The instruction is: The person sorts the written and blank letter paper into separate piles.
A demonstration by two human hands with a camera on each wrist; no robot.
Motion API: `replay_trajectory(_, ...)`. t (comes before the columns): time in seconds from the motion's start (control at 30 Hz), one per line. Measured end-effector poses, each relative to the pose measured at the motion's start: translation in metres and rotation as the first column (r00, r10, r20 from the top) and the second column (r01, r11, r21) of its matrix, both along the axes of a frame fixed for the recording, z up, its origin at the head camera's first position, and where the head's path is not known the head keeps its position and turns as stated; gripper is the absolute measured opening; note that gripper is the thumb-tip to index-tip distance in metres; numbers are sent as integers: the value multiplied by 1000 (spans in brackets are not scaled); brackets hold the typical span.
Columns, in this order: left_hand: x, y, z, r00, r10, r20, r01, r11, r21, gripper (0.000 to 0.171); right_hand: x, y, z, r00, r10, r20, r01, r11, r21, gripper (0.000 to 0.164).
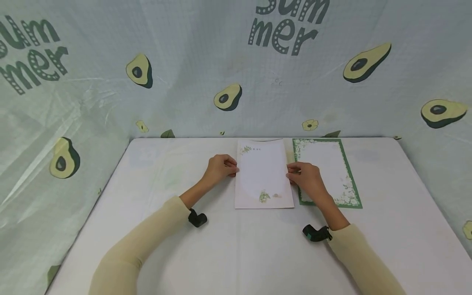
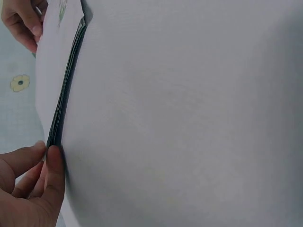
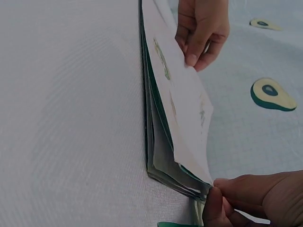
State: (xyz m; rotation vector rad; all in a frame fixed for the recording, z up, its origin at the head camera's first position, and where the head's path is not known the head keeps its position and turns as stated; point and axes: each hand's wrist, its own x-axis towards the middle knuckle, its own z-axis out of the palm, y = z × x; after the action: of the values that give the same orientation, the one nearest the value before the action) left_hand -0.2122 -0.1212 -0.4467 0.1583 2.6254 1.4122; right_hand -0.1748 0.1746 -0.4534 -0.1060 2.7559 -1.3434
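In the head view, a stack of decorated paper sheets lies near the back of the table, its top sheet pale with small green plant prints. My left hand pinches the stack's left edge between thumb and fingers. At the opposite edge, my right hand pinches the paper's right side. The right wrist view shows the sheets fanned slightly apart, with dark green layers beneath the pale top one. Seen from the left wrist, the stack's edge looks thin and layered.
Right of the stack, partly under my right hand, lies a green-bordered sheet with floral corners. A white cloth covers the table. Behind and beside it hangs a pale curtain printed with avocados and lettering.
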Motion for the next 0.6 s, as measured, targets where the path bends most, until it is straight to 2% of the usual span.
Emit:
replay_trajectory(0.33,2,0,-3,998,-22,-51,19,998,-67,19,3,-6,3,1000,9,-12,-8,997,78,35)
replay_trajectory(0.6,6,2,2,996,-46,-79,38,994,-98,22,4,-7,6,1000,13,-24,-10,995,103,34)
